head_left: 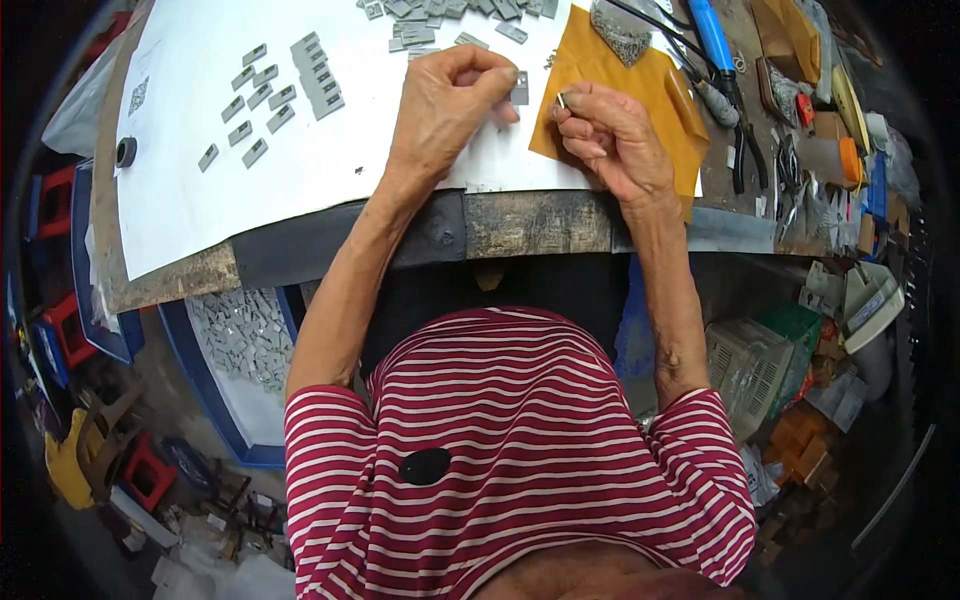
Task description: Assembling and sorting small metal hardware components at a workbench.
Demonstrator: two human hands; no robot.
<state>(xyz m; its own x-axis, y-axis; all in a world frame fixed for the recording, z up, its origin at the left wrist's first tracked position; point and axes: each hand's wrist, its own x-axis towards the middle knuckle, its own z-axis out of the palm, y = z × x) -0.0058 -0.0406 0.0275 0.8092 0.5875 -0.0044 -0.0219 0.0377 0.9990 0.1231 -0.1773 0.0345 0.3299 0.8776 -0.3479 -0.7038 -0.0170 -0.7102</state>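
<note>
My left hand (pixel 440 110) is over the white sheet, thumb and forefinger closed in a pinch. Right beside its fingertips is a small grey block (pixel 521 90); whether the fingers touch it, or hold something smaller, I cannot tell. My right hand (pixel 618 135) is closed over the edge of the orange-brown envelope. Between its thumb and forefinger shows a small shiny metal piece (pixel 562 100). To the left, several grey blocks with dark slots (pixel 255 152) lie spaced apart, beside a tight row of them (pixel 318 78). More grey blocks (pixel 420 15) are heaped at the far side.
A clear bag of small metal parts (pixel 620 38) rests on the envelope (pixel 580 65). Right of it lie a blue-handled tool (pixel 710 35) and black-handled pliers (pixel 740 150). A dark ring (pixel 126 152) is at far left. Below the bench, a blue tray (pixel 235 440) holds many grey pieces.
</note>
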